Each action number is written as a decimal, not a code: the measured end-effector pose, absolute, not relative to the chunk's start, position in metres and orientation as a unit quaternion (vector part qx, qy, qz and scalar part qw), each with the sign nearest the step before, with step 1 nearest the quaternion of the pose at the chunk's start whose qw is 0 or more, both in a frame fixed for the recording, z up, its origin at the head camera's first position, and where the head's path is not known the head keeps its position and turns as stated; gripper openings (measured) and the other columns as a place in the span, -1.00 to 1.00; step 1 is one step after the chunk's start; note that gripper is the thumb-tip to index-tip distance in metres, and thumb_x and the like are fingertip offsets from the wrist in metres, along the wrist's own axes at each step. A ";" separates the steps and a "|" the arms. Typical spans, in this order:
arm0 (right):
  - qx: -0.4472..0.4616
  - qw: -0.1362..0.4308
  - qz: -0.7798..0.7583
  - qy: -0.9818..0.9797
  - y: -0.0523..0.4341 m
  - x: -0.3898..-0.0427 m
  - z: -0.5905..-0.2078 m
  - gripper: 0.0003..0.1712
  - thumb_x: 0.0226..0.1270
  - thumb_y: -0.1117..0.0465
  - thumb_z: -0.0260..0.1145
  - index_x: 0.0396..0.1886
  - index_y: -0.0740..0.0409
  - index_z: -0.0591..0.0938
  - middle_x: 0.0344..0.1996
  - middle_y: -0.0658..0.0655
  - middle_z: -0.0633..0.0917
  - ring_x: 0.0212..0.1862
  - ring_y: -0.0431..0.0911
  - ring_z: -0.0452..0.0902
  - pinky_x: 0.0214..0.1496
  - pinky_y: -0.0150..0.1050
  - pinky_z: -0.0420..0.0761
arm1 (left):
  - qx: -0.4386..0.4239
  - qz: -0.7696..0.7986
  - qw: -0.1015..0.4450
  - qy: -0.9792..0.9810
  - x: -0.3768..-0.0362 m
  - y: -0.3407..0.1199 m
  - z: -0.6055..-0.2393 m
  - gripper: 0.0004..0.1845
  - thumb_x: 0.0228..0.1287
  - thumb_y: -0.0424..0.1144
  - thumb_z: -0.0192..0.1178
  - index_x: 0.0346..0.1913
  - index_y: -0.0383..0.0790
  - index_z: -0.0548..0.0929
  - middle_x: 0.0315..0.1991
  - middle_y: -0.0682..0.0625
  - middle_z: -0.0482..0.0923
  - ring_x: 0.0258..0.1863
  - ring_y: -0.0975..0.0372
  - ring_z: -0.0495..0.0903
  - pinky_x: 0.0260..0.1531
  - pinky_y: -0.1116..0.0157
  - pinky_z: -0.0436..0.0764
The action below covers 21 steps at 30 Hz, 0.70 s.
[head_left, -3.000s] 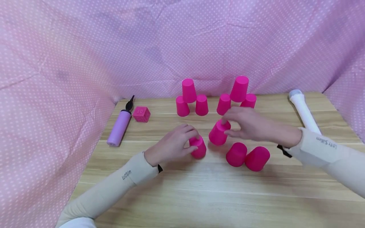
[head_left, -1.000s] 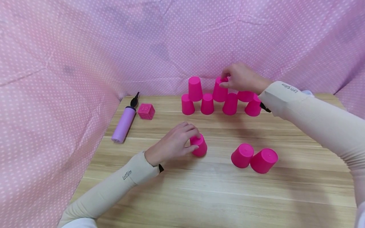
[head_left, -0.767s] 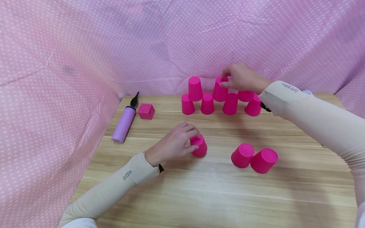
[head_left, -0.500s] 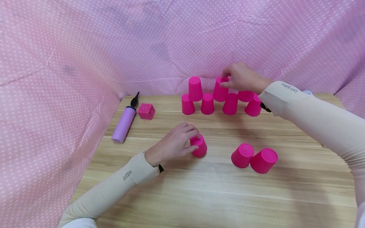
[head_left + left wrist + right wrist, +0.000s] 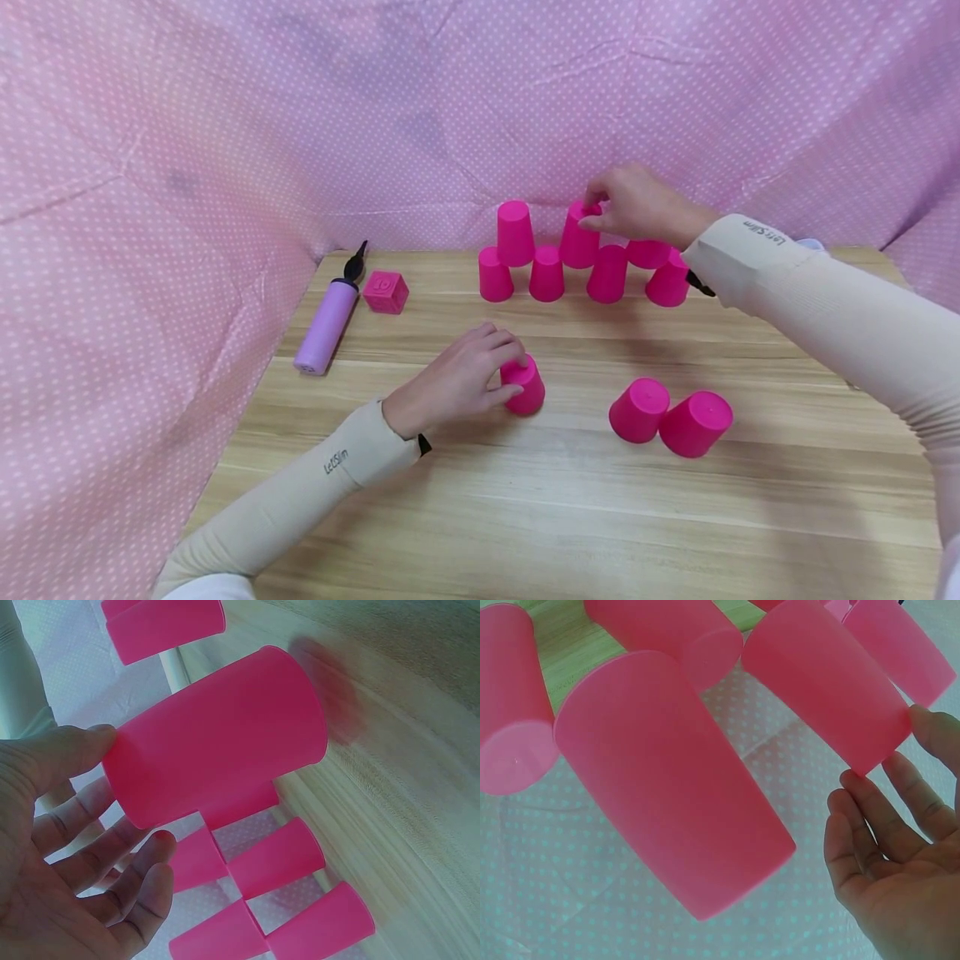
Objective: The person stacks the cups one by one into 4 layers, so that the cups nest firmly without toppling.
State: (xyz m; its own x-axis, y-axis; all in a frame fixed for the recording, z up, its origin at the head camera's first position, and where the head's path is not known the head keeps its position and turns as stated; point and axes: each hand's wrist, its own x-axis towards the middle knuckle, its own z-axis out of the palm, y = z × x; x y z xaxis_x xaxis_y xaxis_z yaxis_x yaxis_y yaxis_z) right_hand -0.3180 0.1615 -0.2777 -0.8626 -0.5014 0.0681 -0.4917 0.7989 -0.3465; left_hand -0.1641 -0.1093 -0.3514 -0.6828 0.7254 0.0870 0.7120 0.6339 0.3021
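In the head view my left hand pinches the closed end of an upside-down pink cup that stands on the table; the left wrist view shows the thumb on the edge of this cup. My right hand is at the back, thumb and fingers on the closed end of another pink cup. That cup sits in the upper row, bridging two cups of the lower row. Left of it stands an upper cup; right of it, another upper cup is partly behind my hand.
Two upside-down cups, a left one and a right one, stand close together at front right. A purple balloon pump and a pink cube lie at left. Behind my right sleeve a white object barely shows. Polka-dot cloth hangs behind.
Since three seconds ago, my right hand has carried a cup from the middle of the table back into the upper row. Over the last second both hands stay put. The left hand keeps its cup.
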 end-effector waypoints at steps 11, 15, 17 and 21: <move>-0.281 0.039 -0.165 0.944 0.164 -0.320 -0.276 -0.65 0.20 0.22 0.36 -0.05 0.30 0.62 -0.13 0.30 0.64 -0.05 0.17 0.51 0.00 0.05 0.50 | 0.392 0.160 0.029 0.906 -0.165 -0.109 -0.352 -0.57 0.04 -0.11 0.43 -0.01 -0.14 0.62 -0.02 0.04 0.52 0.01 0.23 0.40 0.29 0.19 0.18; -0.310 0.060 -0.140 0.938 0.162 -0.320 -0.282 -0.63 0.16 0.23 0.39 -0.05 0.29 0.62 -0.15 0.26 0.65 -0.04 0.17 0.52 0.01 0.06 0.49 | 0.395 0.168 0.030 0.902 -0.165 -0.109 -0.355 -0.59 0.03 -0.13 0.44 -0.03 -0.12 0.62 -0.07 0.07 0.52 -0.03 0.26 0.40 0.14 0.28 0.37; -0.320 0.080 -0.133 0.935 0.160 -0.317 -0.289 -0.62 0.14 0.22 0.41 -0.06 0.30 0.62 -0.18 0.25 0.65 -0.09 0.14 0.54 -0.02 0.03 0.51 | 0.405 0.166 0.030 0.899 -0.165 -0.109 -0.357 -0.61 0.03 -0.15 0.44 -0.04 -0.10 0.62 -0.09 0.09 0.52 -0.06 0.28 0.40 0.01 0.35 0.45; -0.328 0.137 -0.110 0.928 0.151 -0.302 -0.308 -0.54 0.09 0.19 0.46 -0.03 0.31 0.60 -0.19 0.24 0.65 -0.13 0.09 0.57 -0.10 -0.05 0.56 | 0.416 0.168 0.046 0.893 -0.163 -0.107 -0.363 -0.62 0.05 -0.17 0.42 -0.03 -0.07 0.60 -0.08 0.11 0.47 -0.11 0.32 0.40 -0.16 0.45 0.49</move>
